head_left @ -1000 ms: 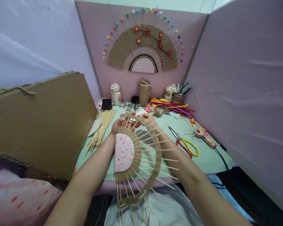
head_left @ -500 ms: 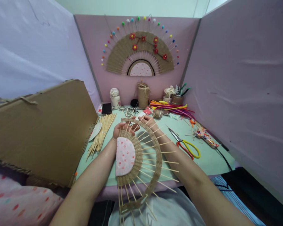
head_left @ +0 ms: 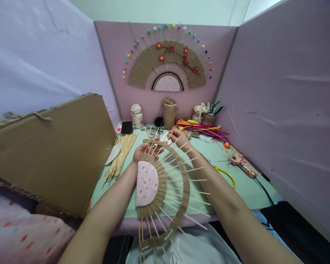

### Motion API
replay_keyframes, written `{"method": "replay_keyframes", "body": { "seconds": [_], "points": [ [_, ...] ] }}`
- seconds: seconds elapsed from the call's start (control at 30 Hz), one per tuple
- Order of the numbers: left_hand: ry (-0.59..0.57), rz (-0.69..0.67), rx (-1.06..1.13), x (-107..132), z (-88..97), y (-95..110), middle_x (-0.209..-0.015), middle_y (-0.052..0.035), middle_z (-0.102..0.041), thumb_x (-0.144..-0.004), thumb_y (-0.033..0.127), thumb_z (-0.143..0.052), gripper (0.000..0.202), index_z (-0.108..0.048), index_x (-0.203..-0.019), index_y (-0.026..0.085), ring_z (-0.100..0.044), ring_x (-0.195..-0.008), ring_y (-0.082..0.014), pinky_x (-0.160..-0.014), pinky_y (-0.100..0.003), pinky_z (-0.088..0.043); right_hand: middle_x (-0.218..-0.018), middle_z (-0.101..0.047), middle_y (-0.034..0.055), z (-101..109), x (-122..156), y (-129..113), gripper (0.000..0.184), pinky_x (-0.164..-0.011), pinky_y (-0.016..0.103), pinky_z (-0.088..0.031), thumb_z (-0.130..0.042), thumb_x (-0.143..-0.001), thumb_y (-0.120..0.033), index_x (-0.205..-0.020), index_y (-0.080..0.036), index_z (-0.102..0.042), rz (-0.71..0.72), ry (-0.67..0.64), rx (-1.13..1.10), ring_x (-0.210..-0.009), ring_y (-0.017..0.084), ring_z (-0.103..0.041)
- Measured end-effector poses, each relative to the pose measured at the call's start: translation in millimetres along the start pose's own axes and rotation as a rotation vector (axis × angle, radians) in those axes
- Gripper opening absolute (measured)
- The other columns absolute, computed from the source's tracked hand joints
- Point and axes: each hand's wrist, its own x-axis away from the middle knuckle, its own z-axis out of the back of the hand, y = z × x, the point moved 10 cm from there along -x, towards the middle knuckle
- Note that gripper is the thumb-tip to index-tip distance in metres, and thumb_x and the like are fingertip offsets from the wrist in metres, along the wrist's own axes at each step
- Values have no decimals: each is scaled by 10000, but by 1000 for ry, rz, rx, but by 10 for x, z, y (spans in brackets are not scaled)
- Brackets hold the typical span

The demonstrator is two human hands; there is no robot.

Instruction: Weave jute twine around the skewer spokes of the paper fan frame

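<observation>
A half-round woven fan (head_left: 161, 183) of twine and thin sticks is tilted on its side over the table edge and my lap, a spotted pink-and-white half circle (head_left: 147, 183) at its centre. My left hand (head_left: 143, 152) is closed around the fan's far end, gripping the sticks near the inner weave. Just beyond the outer woven band (head_left: 186, 183), my right hand (head_left: 180, 138) has its fingers pinched together by the stick tips. What those fingers hold is too small to make out. My right forearm partly covers the scissors, leaving a yellow handle (head_left: 227, 176) visible.
A bundle of sticks (head_left: 121, 156) lies left, beside a large cardboard sheet (head_left: 52, 154). At the back stand a white jar (head_left: 136, 116), a twine spool (head_left: 169, 114) and coloured pipe cleaners (head_left: 206, 128). A glue gun (head_left: 243, 164) rests right. A finished fan (head_left: 143, 68) hangs behind.
My right hand has moved slightly right and away from my left hand. The right forearm now covers the red scissor handle. My left hand still holds the fan, and the view has shifted slightly.
</observation>
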Motion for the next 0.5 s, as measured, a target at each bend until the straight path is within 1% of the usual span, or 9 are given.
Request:
{"method": "replay_keyframes", "body": {
  "seconds": [0.1, 0.2, 0.37, 0.5],
  "points": [
    [-2, 11, 1, -7, 2, -16, -1242, -162, -569, -751, 215, -455, 462, -566, -1195, 159, -597, -1000, -275, -589, -274, -464, -608, -553, -32, 87, -18, -124, 174, -513, 235, -332, -606, -725, -361, -743, -190, -581, 59, 31, -5, -520, 89, -420],
    [2, 10, -1, -13, 6, -31, -1235, -166, -575, -751, 216, -457, 465, -568, -1198, 155, -597, -1009, -283, -583, -275, -465, -631, -567, -25, 114, -34, -176, 179, -519, 236, -345, -605, -736, -364, -772, -189, -593, 75, 66, -46, -533, 91, -433],
    [15, 12, -5, -10, 17, -47, -1220, -171, -586, -763, 221, -454, 472, -559, -1218, 153, -606, -1002, -283, -572, -275, -469, -640, -580, -20, 109, -116, -113, 214, -533, 230, -362, -647, -702, -389, -766, -188, -610, 40, 124, -91, -569, 97, -465],
    [23, 26, 9, -5, 17, -65, -1208, -165, -597, -756, 207, -450, 497, -543, -1241, 156, -611, -997, -274, -579, -272, -471, -612, -562, -32, 13, -199, -13, 276, -512, 223, -343, -676, -662, -439, -752, -184, -619, -8, 67, -128, -529, 83, -434]
  ]
}}
